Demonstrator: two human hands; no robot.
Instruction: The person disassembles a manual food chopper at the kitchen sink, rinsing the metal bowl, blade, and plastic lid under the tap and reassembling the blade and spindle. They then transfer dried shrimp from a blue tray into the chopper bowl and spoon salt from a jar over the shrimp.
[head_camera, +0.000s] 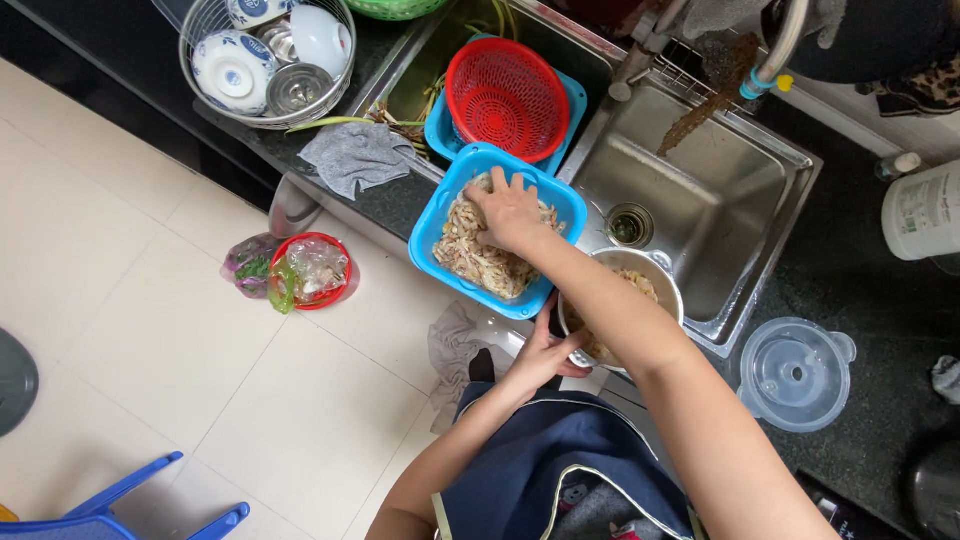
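Your right hand (508, 212) lies in the blue basket (440, 215), fingers curled down onto the pale food strips (480, 262); whether it grips any you cannot tell. The basket sits on the sink's (720, 190) near edge, beside a red colander (507, 98). Your left hand (545, 352) holds the steel bowl's (660, 275) rim, fingers wrapped around it
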